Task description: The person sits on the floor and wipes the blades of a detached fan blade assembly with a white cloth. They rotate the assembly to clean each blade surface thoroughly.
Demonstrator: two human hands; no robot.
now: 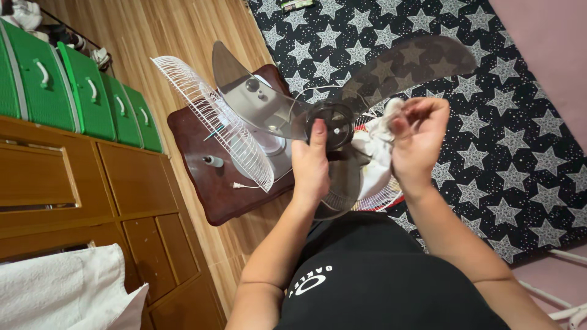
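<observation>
I count one fan blade unit (342,91) with three smoky, see-through blades: one sweeps up to the left, one stretches up to the right over the star-patterned cover (489,122), and one hangs down toward my lap. It is a translucent grey plastic, dark at the round hub in the middle, and I can see the things behind it through the blades. I hold it up in front of me, above the floor and just over my knees.

My left hand (310,168) is clamped on the fan blade unit at the hub, thumb pressed upward against the front of it, the other fingers hidden behind. My right hand (419,137) is closed around one white cloth (374,153), fingers bunched together pinching a fold of it, with the rest of the cloth draped down beside the hub and touching the blade.

There are two white wire fan guards: one (214,119) stands tilted on edge to the left of the blade unit, the other (379,195) lies low behind the cloth, mostly hidden. One grey fan motor housing (257,101) sits behind the upright guard, on one small dark wooden desk (202,183). Four green drawer fronts (79,91) line the far left, above a wooden dresser (110,195).
</observation>
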